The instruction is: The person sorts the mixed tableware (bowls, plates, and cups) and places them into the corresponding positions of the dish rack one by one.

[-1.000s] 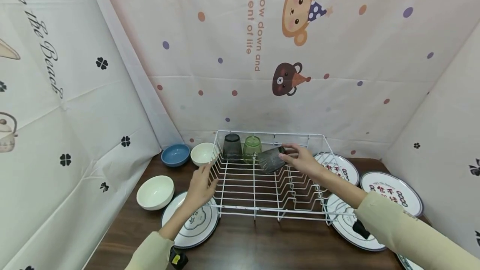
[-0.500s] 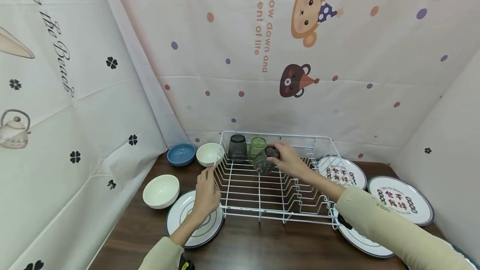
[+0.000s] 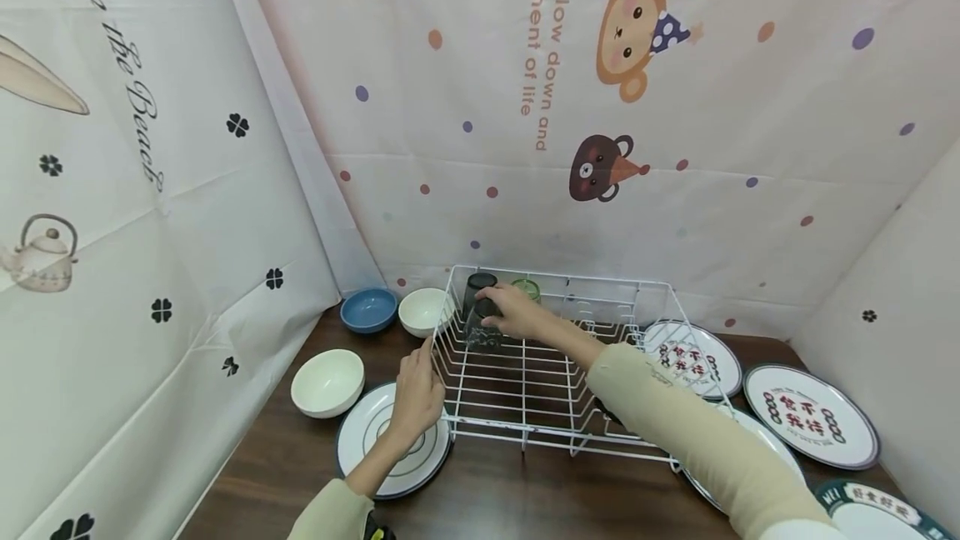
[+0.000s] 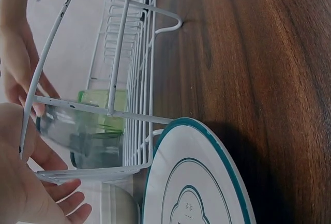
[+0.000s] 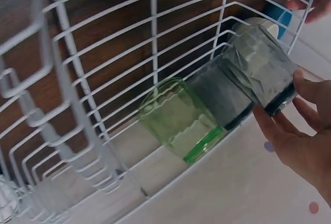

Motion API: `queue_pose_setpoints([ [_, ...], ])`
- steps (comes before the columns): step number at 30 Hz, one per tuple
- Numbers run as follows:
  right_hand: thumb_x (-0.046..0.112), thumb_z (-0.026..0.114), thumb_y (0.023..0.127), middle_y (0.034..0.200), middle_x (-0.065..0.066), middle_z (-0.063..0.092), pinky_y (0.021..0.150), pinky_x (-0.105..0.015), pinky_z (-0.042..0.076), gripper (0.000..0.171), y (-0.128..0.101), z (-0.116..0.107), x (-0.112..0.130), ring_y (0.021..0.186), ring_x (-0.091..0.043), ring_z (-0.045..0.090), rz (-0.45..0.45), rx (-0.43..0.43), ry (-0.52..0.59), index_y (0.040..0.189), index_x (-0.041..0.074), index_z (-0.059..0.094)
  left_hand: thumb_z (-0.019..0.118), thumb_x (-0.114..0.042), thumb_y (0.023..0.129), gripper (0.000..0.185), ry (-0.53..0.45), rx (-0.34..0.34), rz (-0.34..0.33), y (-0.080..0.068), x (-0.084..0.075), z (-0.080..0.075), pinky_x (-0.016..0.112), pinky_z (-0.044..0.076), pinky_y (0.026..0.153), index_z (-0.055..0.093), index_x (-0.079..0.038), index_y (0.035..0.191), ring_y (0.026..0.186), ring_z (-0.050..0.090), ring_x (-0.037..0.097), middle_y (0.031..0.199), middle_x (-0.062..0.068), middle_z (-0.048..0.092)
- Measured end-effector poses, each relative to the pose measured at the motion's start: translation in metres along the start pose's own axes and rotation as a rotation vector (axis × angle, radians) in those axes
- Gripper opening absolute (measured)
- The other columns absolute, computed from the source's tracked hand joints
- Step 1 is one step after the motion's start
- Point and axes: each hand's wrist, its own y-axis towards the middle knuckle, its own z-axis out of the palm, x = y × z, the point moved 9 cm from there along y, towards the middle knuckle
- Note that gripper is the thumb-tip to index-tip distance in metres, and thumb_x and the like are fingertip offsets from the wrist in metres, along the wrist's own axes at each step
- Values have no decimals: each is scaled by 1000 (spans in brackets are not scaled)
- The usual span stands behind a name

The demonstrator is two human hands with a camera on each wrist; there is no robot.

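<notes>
The right hand (image 3: 512,312) reaches across the white wire dish rack (image 3: 555,382) from the right, its beige-sleeved forearm lying diagonally over the rack's front half. Its fingers (image 5: 310,115) and thumb curl around the base of a grey ribbed glass (image 3: 482,328), gripping it inverted and slightly tilted at the rack's back left corner. In the right wrist view the glass (image 5: 261,69) sits against the rack's left wall, just in front of a darker grey glass (image 5: 220,97), with a green ribbed glass (image 5: 181,118) next along the back row.

The left hand (image 3: 420,394) rests at the rack's front left corner, fingers stretched upward along the corner wire. The left wrist view shows them relaxed and loosely spread beside the wire, not wrapped around it. The hand covers part of a white plate with a teal rim (image 3: 378,444) lying under the rack's corner.

From the head view the green glass (image 3: 527,287) is mostly hidden behind the right hand, and only the top of the dark glass (image 3: 480,282) shows. Whether the held glass's rim touches the rack floor cannot be told.

The rack is thin coated wire with upright plate dividers. The glasses are translucent with wavy vertical ribbing. The wooden table (image 3: 487,498) is dark brown and grained. A blue bowl (image 3: 368,309) and two cream bowls (image 3: 327,382) sit left of the rack; printed plates (image 3: 817,417) lie to its right.
</notes>
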Motion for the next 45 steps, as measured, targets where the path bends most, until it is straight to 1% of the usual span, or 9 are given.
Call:
queue_pose_setpoints([
  [3,11,68,97,134,-26,60,99,-49,52,43,12,6,6,122,-39,60,-10,40,-12,137,-3,58,42,10,89,55,-19,0,3,1,-2,-1,58,45,100,45,14,143,113,56,44,115,27,65],
  [9,10,71,95,132,-24,61,101,-48,51,44,23,20,9,121,-36,61,23,96,-21,135,-2,60,42,10,90,53,-31,1,5,2,-3,-1,56,46,99,46,13,143,110,59,41,109,22,68],
  [13,9,73,93,132,-22,61,104,-49,50,46,27,34,3,121,-36,61,40,124,-6,136,-1,60,42,11,90,54,-42,0,-24,-1,0,-1,56,46,99,45,12,144,110,59,40,108,20,69],
  [15,9,74,92,132,-22,62,106,-49,49,45,28,39,-2,123,-36,60,46,115,-10,135,0,62,42,10,91,54,-52,6,-45,-2,1,1,56,46,100,45,12,145,111,59,40,108,20,69],
  [23,14,77,92,134,-20,64,112,-48,45,44,30,44,-21,131,-35,57,102,104,-24,132,2,64,41,8,91,56,-87,34,-54,-1,-1,7,54,47,99,43,10,147,112,59,39,109,19,69],
  [31,17,75,93,136,-19,62,110,-47,46,45,38,48,-18,130,-33,57,125,125,-33,134,3,63,41,8,92,57,-85,40,-58,2,2,6,53,47,97,41,9,148,111,58,37,110,18,68],
  [36,15,77,91,137,-19,62,112,-47,46,45,39,50,-14,132,-33,57,144,142,-19,133,4,64,40,9,91,57,-104,41,-59,1,4,5,54,47,99,41,11,148,113,59,38,109,19,68],
  [40,12,77,91,137,-21,61,111,-49,47,45,39,50,-12,131,-35,58,143,132,-5,132,1,63,39,10,90,58,-110,35,-49,2,5,4,56,46,102,41,12,148,115,59,40,109,19,68],
  [45,14,77,92,136,-21,61,106,-48,50,44,39,53,-17,127,-35,61,117,106,-32,132,2,63,39,9,89,59,-115,37,-48,4,6,5,56,46,101,41,11,148,113,59,40,109,20,68],
])
